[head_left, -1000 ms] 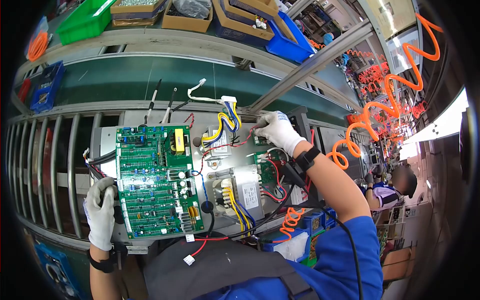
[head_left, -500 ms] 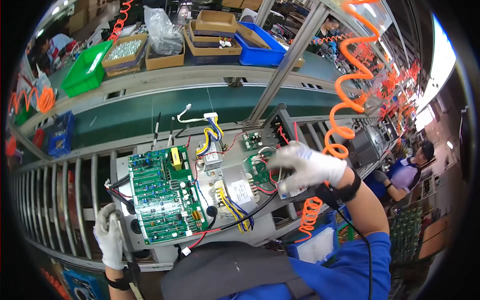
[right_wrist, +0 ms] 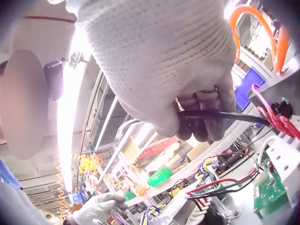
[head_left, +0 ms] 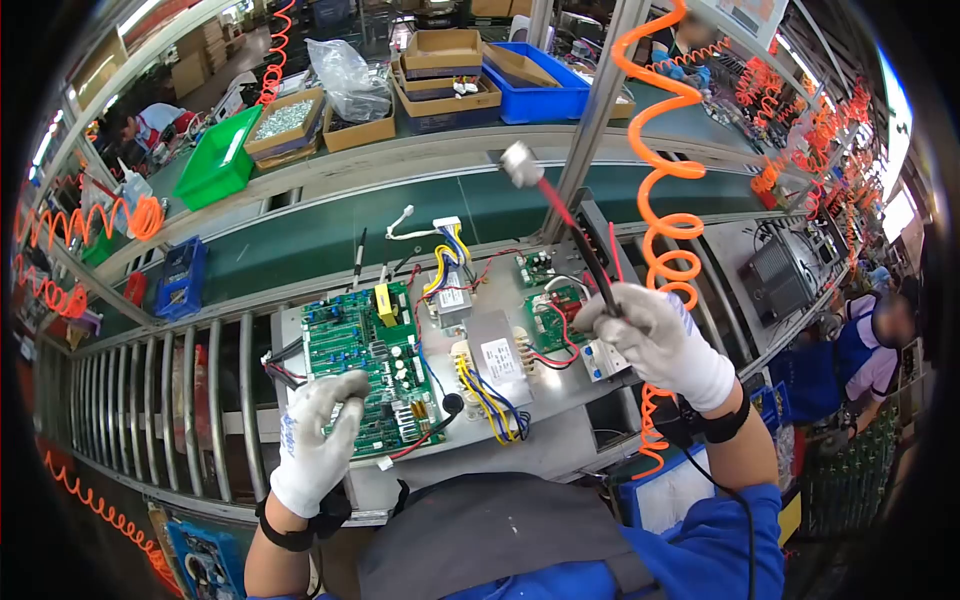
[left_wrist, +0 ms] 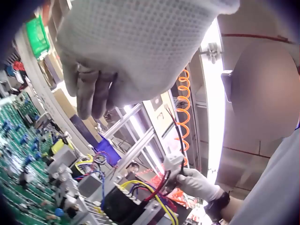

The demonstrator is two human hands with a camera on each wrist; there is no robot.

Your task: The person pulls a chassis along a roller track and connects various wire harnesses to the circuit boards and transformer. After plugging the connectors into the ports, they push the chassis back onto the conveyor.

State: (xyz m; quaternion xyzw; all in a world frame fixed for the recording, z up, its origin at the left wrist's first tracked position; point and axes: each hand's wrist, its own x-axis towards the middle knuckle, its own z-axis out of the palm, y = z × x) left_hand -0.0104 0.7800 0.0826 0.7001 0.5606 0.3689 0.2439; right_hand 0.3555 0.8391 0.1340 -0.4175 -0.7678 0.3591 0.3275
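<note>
A large green circuit board (head_left: 340, 350) lies on the left of a metal base plate (head_left: 560, 405). My gloved left hand (head_left: 320, 435) is over the board's lower left side, fingers loosely bent, with nothing visible in them. Over the plate's right side, my gloved right hand (head_left: 665, 345) pinches a black cable (head_left: 592, 258). The cable's red-sleeved part rises toward the back and ends in blurred white connectors (head_left: 520, 165). In the right wrist view the cable (right_wrist: 225, 116) crosses under the curled fingers. A silver transformer (head_left: 492, 362) with yellow and blue wires sits between the hands.
A roller conveyor (head_left: 185, 405) runs left of the plate. Behind it are a green bin (head_left: 218, 160), cardboard boxes of parts and a blue bin (head_left: 540, 85). An orange coiled hose (head_left: 672, 180) hangs near my right hand. Another person (head_left: 850, 345) stands at the right.
My right hand has left the small boards at the plate's right and now holds the black cable up. My left hand has moved from the plate's left edge over the circuit board.
</note>
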